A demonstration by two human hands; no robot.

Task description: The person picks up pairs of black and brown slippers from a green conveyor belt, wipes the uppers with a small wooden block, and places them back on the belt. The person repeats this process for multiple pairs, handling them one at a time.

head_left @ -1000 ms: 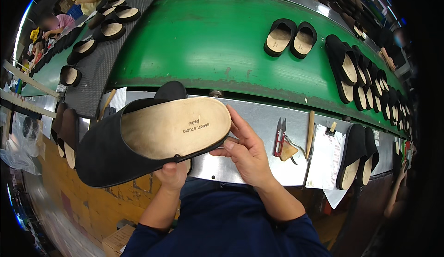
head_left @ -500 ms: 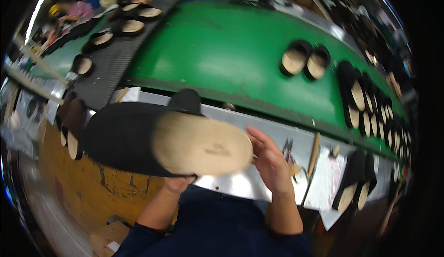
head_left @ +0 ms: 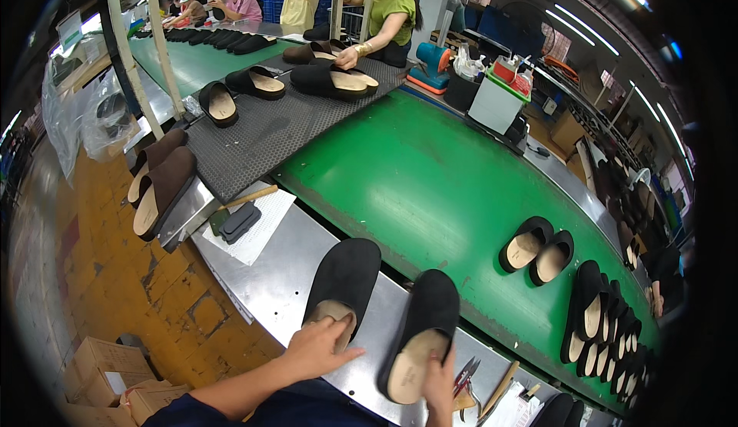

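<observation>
Side by side over the metal counter are two black mules with beige insoles: a left mule and a right mule. My left hand covers the heel of the left mule. Its fingers bend over the insole inside, while the thumb sticks out beside the heel. At the rear side of the right mule, my right hand is closed, thumb by the insole and the other fingers mostly hidden. Both toes point away from me. Whether the soles touch the metal is unclear.
A green belt runs beyond the metal counter, with black mules on its right. Red-handled snips and a wooden stick lie to the right. Brown mules stand left. Across a ribbed mat, a person's hand touches shoes.
The black mule held up close has come down to the counter, beside a second one. My left hand now reaches into the left mule, my right grips the right one. The view has shifted.
</observation>
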